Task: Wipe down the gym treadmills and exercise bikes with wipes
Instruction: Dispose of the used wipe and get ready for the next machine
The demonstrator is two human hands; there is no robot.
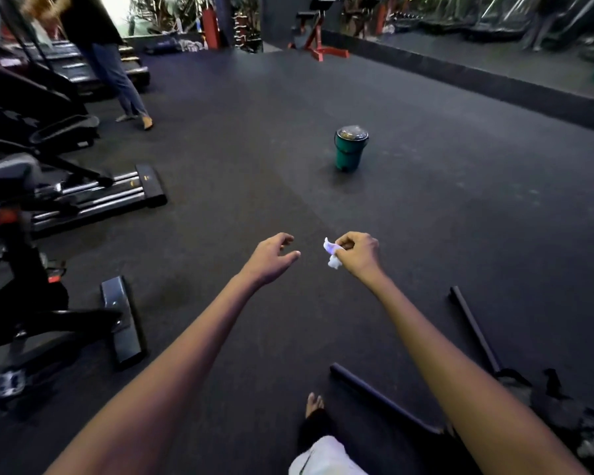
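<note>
Head view, looking down over two bare arms stretched out above a dark floor (426, 200). Right hand (357, 253) with fingers curled, pinching a small white wipe (332, 256) between thumb and fingertips. Wipe crumpled, sticking out from the left side of that hand, up in the air and not touching the floor. Left hand (271, 257) just beside the wipe but apart from it, holding nothing, fingers loose and a little bent, thumb pointing toward the wipe. Green bin (349, 149) standing upright on the floor, well past both hands, a bit to the right. Exercise bike (31, 303) at the left edge, near the left arm, well apart from the wipe. Treadmills (48, 108) farther back on the left. Another person's legs in blue jeans (117, 80) next to those machines. Black bars (474, 330) lying on the floor at the lower right. Bare foot (313, 404) at the bottom, between the two arms.
</note>
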